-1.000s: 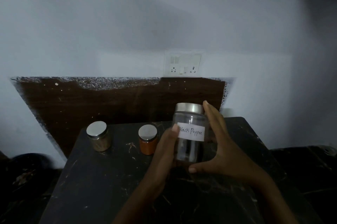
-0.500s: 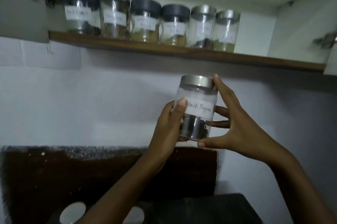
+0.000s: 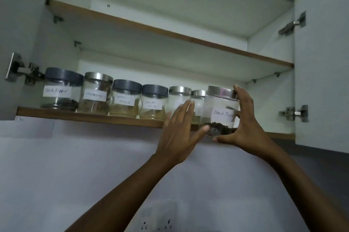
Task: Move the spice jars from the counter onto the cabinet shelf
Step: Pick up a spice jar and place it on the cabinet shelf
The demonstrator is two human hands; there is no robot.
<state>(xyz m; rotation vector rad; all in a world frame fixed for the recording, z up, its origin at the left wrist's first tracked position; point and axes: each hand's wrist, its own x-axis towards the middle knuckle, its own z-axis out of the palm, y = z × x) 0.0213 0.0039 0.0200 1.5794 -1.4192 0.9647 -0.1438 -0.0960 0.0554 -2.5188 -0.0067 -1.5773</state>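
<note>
The right hand point(image 3: 245, 124) grips a clear glass jar point(image 3: 221, 107) from its right side, the forefinger up along the steel lid and the thumb curled beneath the base. The left hand point(image 3: 179, 133) is flat with its fingers straight and close together, and only its thumb tip touches the jar's lower left edge. The jar stands upright at the front lip of the lower shelf point(image 3: 90, 117), at the right end of a row of jars. The hands hide its base, so it may be resting on the wood or held just above it. Its white label reads "Black Pep", with the rest hidden behind the right hand, and dark peppercorns lie at the bottom. Just left of it, partly behind the left hand, stand a small steel-lidded jar point(image 3: 198, 99) and a taller steel-lidded jar point(image 3: 178, 95), their labels covered. Further left are a dark-lidded jar point(image 3: 154, 102) with a blurred two-line label, a dark-lidded jar marked "Masala" point(image 3: 125, 99), a steel-lidded jar point(image 3: 96, 95) with illegible writing, and a dark-lidded jar marked "Black Pepper" point(image 3: 60, 90). Above runs the upper shelf point(image 3: 170, 33). An open white cabinet door point(image 3: 321, 61) with a metal hinge point(image 3: 293, 113) hangs to the right. A wall socket point(image 3: 158, 218) sits on the wall below.
</note>
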